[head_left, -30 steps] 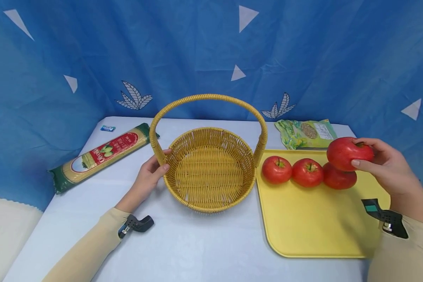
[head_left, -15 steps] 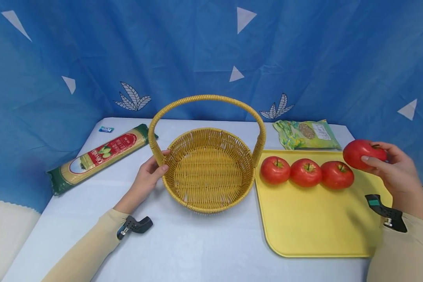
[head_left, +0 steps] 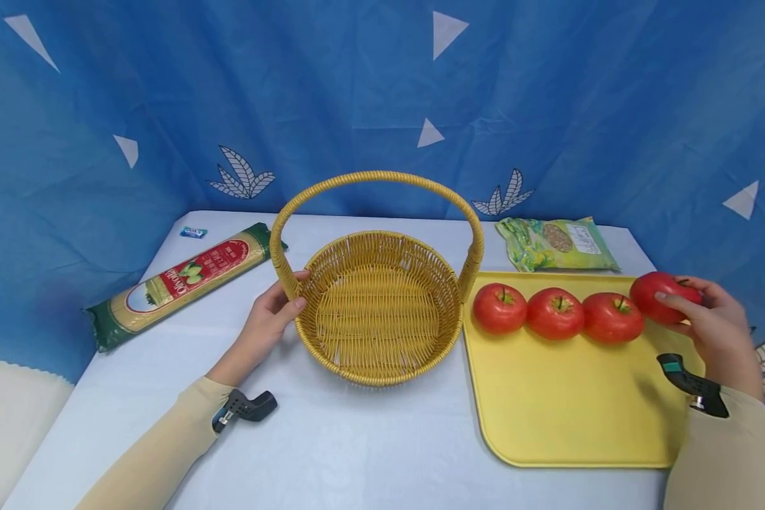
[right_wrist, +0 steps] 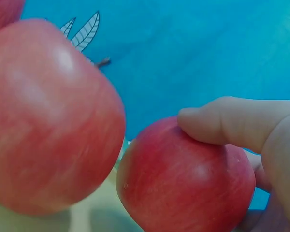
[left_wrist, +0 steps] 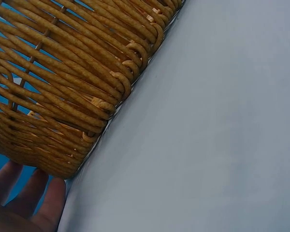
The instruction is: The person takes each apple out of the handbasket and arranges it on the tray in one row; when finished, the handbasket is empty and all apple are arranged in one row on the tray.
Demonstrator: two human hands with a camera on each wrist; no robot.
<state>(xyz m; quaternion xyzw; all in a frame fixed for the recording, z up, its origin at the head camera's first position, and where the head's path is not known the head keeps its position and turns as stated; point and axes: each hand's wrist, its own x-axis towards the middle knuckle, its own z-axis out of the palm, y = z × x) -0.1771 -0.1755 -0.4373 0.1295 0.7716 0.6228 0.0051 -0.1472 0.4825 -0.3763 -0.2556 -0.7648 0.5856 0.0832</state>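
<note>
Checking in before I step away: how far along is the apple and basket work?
Done: nothing, the basket is empty. In hand: the right hand grips one apple at the tray's right end; the left hand holds the basket's rim. Left: three apples sit on the tray.

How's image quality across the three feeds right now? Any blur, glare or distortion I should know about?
Head view: sharp and evenly lit, with wide-angle bowing at the edges and soft shadows on the yellow tray. Left wrist view: basket weave crisp, the table a featureless grey. Right wrist view: the nearer apple is soft and out of focus; the held apple under the right hand is clearer, with mild highlights.
</note>
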